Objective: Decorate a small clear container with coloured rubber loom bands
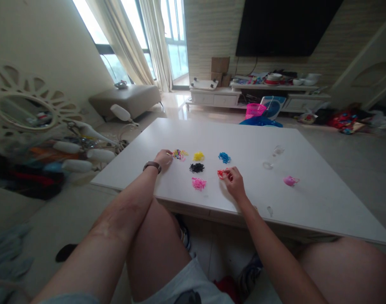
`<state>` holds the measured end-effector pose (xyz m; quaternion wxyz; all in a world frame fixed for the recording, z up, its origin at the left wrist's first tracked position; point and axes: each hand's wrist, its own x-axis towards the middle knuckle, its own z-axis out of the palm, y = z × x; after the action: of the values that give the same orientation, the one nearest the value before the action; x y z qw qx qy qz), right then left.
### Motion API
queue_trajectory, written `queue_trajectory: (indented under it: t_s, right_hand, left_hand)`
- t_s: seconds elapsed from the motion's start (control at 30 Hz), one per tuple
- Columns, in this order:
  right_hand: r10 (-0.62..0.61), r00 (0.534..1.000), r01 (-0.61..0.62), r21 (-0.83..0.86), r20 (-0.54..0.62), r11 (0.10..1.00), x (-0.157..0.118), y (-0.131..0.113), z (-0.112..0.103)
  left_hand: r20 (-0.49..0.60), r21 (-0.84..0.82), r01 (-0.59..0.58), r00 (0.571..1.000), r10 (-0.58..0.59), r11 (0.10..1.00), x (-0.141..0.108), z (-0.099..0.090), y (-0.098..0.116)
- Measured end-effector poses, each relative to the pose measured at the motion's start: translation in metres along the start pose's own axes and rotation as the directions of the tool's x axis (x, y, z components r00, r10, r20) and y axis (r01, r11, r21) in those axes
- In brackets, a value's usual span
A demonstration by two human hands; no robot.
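Observation:
On the white table (256, 143) lie small heaps of what look like tiny rubber bands, sorted by colour. My left hand (163, 157), with a dark band on its wrist, reaches the edge of a mixed-colour heap (179, 155); its fingertips are pressed together, and what they hold is too small to name. Over the red heap (221, 173), the fingers of my right hand (235, 182) are pinched and partly cover it; anything between them cannot be made out. Between my hands are a yellow heap (199, 156), a black heap (197, 168) and a pink heap (199, 183). A blue heap (224, 158) lies beyond the red one.
To the right stand a small pink cup-like object (290, 181) and a clear container (278, 151), with a clear ring (267, 165) beside it. A small clear piece (270, 210) lies near the front edge. A white multi-armed lamp (94, 155) stands left of the table.

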<state>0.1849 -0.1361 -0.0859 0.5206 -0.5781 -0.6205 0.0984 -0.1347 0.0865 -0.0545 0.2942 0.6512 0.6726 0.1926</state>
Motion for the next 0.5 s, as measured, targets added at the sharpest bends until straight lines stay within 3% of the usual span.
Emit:
queue_trajectory:
  t_s: [0.23, 0.5]
  right_hand:
    - [0.015, 1.000, -0.015, 0.004, 0.006, 1.000, 0.0006, -0.0002, 0.0006]
    - [0.015, 1.000, -0.015, -0.002, 0.005, 1.000, 0.0004, 0.0008, 0.0010]
  left_hand:
    - [-0.056, 0.041, 0.058, 0.997, -0.055, 0.998, 0.0028, 0.0102, 0.0025]
    - [-0.041, -0.046, 0.088, 0.995, -0.090, 0.995, -0.0014, 0.0020, 0.0063]
